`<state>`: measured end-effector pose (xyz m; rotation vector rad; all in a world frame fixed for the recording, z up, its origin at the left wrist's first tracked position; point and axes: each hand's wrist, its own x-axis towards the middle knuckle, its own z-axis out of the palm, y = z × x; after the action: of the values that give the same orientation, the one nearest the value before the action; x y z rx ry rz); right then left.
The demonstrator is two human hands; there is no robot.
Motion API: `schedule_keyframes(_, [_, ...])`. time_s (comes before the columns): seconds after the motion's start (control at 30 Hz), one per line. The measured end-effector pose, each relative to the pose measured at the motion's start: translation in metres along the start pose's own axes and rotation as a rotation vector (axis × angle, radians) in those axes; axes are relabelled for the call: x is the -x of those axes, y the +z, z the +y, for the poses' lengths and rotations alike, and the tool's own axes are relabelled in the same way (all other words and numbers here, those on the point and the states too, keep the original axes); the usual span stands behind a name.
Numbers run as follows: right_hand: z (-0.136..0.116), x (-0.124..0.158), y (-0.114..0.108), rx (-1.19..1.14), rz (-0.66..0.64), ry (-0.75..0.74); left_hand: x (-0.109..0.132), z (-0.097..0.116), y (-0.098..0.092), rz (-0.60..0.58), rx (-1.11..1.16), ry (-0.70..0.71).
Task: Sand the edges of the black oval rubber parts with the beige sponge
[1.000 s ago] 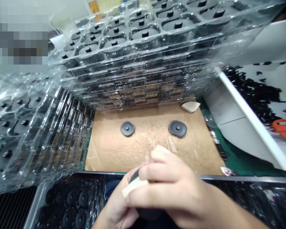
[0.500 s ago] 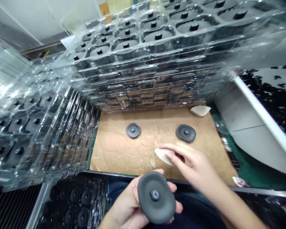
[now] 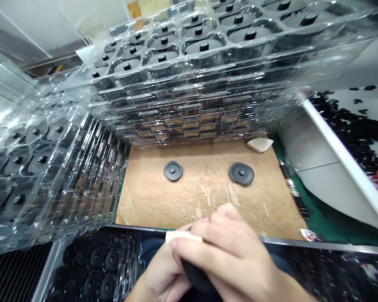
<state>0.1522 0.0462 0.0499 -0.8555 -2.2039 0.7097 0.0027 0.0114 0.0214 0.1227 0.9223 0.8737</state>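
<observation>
My left hand (image 3: 159,279) cups a dark grey oval disc (image 3: 193,274) low in the view, mostly hidden under my right hand. My right hand (image 3: 229,256) lies over the disc with its fingers closed on a small pale wedge-shaped piece (image 3: 182,237), pressed against the disc's upper edge. Two more dark discs (image 3: 173,171) (image 3: 241,173) lie flat on the brown cardboard sheet (image 3: 145,201) beyond my hands.
Stacks of clear plastic trays holding black discs stand behind (image 3: 192,63) and to the left (image 3: 34,167). Another tray of discs (image 3: 94,264) sits at lower left. A spare pale wedge (image 3: 260,144) lies at the cardboard's far right corner. A white bin (image 3: 334,151) holds black scraps.
My right hand has come back from the cardboard with the pale wedge and now covers the disc in my left hand, which half a second ago was in plain view.
</observation>
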Motion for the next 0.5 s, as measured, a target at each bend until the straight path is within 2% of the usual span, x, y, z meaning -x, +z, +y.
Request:
schedule_keyframes(0.1, [-0.002,-0.004,0.008,0.148,0.013,0.14,0.001,0.001,0.001,-0.044,0.011,0.052])
schedule_keyframes(0.13, [-0.002,-0.005,0.01,0.177,0.028,0.146,0.001,0.0,0.0,-0.058,0.007,0.056])
schedule_keyframes(0.23, [0.0,-0.008,0.014,0.013,0.074,-0.01,0.0,-0.002,-0.005,-0.075,-0.015,0.052])
schedule_keyframes(0.3, [-0.001,-0.01,0.013,-0.069,0.075,0.005,-0.001,-0.003,-0.009,-0.045,-0.033,0.105])
schedule_keyframes(0.4, [-0.004,-0.013,0.012,0.133,0.072,0.167,-0.002,-0.003,-0.01,0.023,-0.03,0.211])
schedule_keyframes(0.43, [-0.006,-0.013,0.012,0.181,0.083,0.157,-0.002,-0.003,-0.009,0.037,-0.011,0.215])
schedule_keyframes(0.5, [-0.007,-0.014,0.013,0.13,0.111,0.059,-0.001,-0.002,-0.008,0.044,0.026,0.207])
